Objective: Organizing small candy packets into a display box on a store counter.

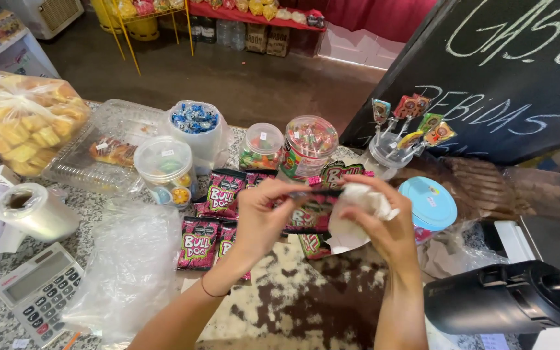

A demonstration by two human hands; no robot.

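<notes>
The left hand (262, 214) pinches a pink and black candy packet (309, 217) just above the stone counter (280, 304). The right hand (377, 220) presses a crumpled white cloth (358, 214) on it. It looks like a wiping step; next the cloth likely needs to rub along the packet. About five more packets (212, 220) lie below. Behind stand three clear candy jars (260, 146) and one tub of lollipops (390, 152). One calculator (40, 291) sits at the left.

four clear candy tubs (165, 167), one calculator (39, 291), one film roll (32, 211), two hands (262, 217)
</notes>
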